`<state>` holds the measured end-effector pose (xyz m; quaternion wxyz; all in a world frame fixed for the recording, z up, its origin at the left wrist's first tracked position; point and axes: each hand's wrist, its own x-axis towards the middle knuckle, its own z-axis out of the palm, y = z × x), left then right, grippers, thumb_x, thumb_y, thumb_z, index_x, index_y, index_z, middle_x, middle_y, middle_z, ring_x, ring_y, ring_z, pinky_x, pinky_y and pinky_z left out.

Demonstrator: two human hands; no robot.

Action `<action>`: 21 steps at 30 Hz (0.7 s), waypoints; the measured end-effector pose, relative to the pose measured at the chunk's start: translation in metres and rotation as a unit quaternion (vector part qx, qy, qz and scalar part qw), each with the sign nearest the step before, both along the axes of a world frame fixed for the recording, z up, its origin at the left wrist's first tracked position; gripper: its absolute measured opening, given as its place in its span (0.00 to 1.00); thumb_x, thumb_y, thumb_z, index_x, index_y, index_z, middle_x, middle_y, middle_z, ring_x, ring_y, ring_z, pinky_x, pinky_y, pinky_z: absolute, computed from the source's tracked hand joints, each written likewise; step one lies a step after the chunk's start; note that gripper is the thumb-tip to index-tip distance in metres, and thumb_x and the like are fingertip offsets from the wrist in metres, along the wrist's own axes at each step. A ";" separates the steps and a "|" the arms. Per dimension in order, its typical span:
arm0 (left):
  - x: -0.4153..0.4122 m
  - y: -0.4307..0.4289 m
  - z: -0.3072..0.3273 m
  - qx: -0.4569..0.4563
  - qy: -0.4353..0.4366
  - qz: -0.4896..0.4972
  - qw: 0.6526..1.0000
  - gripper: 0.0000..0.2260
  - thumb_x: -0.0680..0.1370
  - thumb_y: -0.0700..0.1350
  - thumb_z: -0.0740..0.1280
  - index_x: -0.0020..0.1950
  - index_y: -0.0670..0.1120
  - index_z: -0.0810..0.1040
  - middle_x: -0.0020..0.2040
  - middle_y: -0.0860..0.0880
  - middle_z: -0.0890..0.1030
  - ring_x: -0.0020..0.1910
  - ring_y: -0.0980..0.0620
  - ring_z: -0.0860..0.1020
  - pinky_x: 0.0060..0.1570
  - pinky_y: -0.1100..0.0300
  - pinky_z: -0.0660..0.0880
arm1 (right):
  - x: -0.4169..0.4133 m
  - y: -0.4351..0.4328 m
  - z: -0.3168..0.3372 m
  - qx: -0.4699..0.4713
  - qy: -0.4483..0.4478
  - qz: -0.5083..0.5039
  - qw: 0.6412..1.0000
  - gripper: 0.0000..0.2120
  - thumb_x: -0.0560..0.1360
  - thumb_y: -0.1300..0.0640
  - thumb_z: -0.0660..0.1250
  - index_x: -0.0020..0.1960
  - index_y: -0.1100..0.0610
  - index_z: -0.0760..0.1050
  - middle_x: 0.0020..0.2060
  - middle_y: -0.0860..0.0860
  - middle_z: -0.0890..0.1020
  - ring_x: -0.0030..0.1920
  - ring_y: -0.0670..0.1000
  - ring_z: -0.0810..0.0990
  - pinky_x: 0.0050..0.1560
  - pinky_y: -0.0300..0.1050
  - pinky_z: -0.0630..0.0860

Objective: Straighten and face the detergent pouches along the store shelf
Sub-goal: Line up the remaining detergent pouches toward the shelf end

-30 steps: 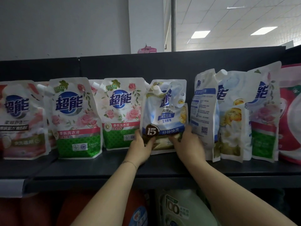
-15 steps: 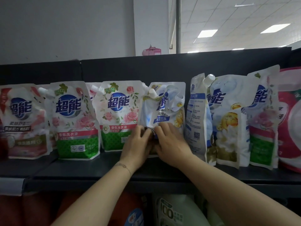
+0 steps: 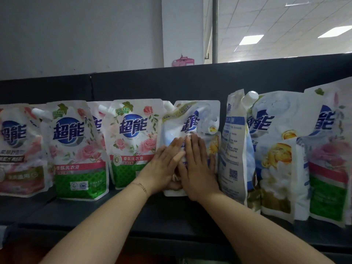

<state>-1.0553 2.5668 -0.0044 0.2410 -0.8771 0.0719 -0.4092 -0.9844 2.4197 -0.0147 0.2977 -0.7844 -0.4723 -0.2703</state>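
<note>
1. Store shelf [image 3: 152, 216], detergent row: both hands lie flat on the front of the blue-white pouch [image 3: 192, 119]. It stands mid-row, btwn a rose pouch [image 3: 133, 141] on the L and a side-turned pouch [image 3: 235, 145] on the R.
2. L hand [image 3: 163, 164] & R hand [image 3: 196, 164] have fingers straight and held together, palms on the film. The hands touch each other and pinch nothing.
3. Prob. reason: pressing smooths the creased front and seats the pouch back so its label faces the aisle.
4. The pouch's base is on the shelf. Its top is crumpled, so the logo is partly folded.
5. The rose pouches to the L stand upright w/ labels forward and appear done.
6. The side-turned pouch shows back print & QR code, cap [image 3: 250, 98] up, so it likely needs turning next.
</note>
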 end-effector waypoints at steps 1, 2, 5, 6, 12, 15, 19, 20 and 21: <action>0.003 0.003 -0.001 0.000 0.012 0.020 1.000 0.46 0.70 0.64 0.59 0.78 0.43 0.44 0.78 0.47 0.35 0.78 0.48 0.39 0.73 0.51 0.42 | 0.005 0.004 -0.001 0.010 0.001 -0.017 1.000 0.31 0.75 0.36 0.33 0.71 0.43 0.21 0.69 0.39 0.22 0.71 0.45 0.22 0.70 0.52 0.27; 0.007 0.006 -0.002 -0.008 0.021 0.040 0.999 0.48 0.69 0.66 0.59 0.79 0.44 0.40 0.78 0.47 0.34 0.78 0.48 0.38 0.73 0.52 0.40 | 0.010 0.009 -0.004 0.021 -0.001 -0.037 0.999 0.31 0.75 0.36 0.32 0.72 0.44 0.21 0.70 0.41 0.22 0.71 0.47 0.21 0.69 0.51 0.26; 0.015 0.013 -0.005 -0.018 0.025 0.075 0.997 0.50 0.68 0.68 0.58 0.78 0.44 0.36 0.77 0.48 0.33 0.77 0.50 0.37 0.73 0.54 0.37 | 0.019 0.022 -0.010 0.055 -0.010 -0.091 0.994 0.32 0.77 0.37 0.36 0.74 0.46 0.25 0.73 0.47 0.25 0.73 0.52 0.23 0.68 0.49 0.21; 0.018 0.014 -0.004 -0.017 0.025 0.084 0.996 0.50 0.68 0.69 0.57 0.78 0.44 0.36 0.77 0.48 0.32 0.77 0.50 0.36 0.73 0.54 0.36 | 0.022 0.026 -0.011 0.060 -0.014 -0.102 0.993 0.32 0.78 0.37 0.37 0.75 0.46 0.26 0.74 0.49 0.26 0.73 0.53 0.25 0.68 0.49 0.21; 0.041 0.020 -0.007 -0.008 0.011 0.085 0.996 0.51 0.67 0.69 0.56 0.78 0.44 0.35 0.79 0.46 0.38 0.77 0.48 0.36 0.74 0.53 0.35 | 0.038 0.037 -0.012 0.065 -0.022 -0.129 0.989 0.34 0.80 0.39 0.43 0.73 0.44 0.23 0.73 0.49 0.25 0.73 0.53 0.25 0.63 0.48 0.16; 0.047 0.023 -0.007 -0.004 0.004 0.079 0.997 0.51 0.67 0.69 0.57 0.78 0.43 0.36 0.79 0.44 0.46 0.77 0.48 0.37 0.74 0.53 0.35 | 0.039 0.040 -0.012 0.063 -0.017 -0.128 0.990 0.34 0.80 0.39 0.44 0.73 0.44 0.23 0.72 0.48 0.23 0.73 0.53 0.24 0.62 0.48 0.16; 0.049 0.026 -0.010 0.005 0.008 0.081 0.997 0.51 0.67 0.68 0.57 0.78 0.43 0.36 0.78 0.45 0.35 0.77 0.46 0.38 0.75 0.51 0.36 | 0.038 0.040 -0.011 0.047 -0.011 -0.135 0.990 0.33 0.82 0.41 0.45 0.72 0.44 0.21 0.71 0.48 0.22 0.72 0.53 0.23 0.63 0.51 0.17; 0.049 0.025 -0.010 0.006 0.008 0.089 0.996 0.51 0.67 0.68 0.56 0.78 0.43 0.36 0.78 0.45 0.35 0.77 0.46 0.38 0.75 0.51 0.37 | 0.037 0.040 -0.011 0.037 -0.009 -0.138 0.990 0.34 0.82 0.41 0.45 0.71 0.44 0.21 0.70 0.49 0.21 0.72 0.54 0.23 0.62 0.51 0.17; 0.048 0.023 -0.008 0.005 0.010 0.102 0.995 0.51 0.67 0.67 0.56 0.78 0.42 0.37 0.78 0.44 0.37 0.77 0.46 0.38 0.75 0.51 0.39 | 0.037 0.039 -0.009 0.026 -0.007 -0.141 0.990 0.33 0.82 0.41 0.44 0.71 0.44 0.20 0.70 0.49 0.21 0.72 0.54 0.22 0.62 0.51 0.17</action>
